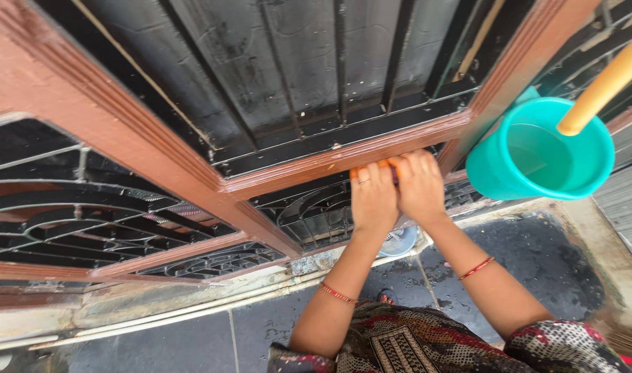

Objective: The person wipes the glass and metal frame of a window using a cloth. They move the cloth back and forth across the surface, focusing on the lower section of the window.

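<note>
- Head view looks down on two bare hands pressed side by side against the reddish-brown wooden crossbar of a door fitted with black metal grille bars.
- Left hand lies flat with fingers stretched up to the crossbar's lower edge; a ring sits on one finger and a thin red bangle circles the wrist.
- Right hand touches the left one, fingers also up on the crossbar; another thin red bangle is on that forearm.
- Between the fingertips of both hands a small orange cloth or pad peeks out, pressed to the wood; how firmly either hand grips it cannot be told.
- Right of the hands hangs a teal plastic bucket, with a yellow wooden stick crossing above its rim.
- Below the hands lies a dark wet tiled floor.
</note>
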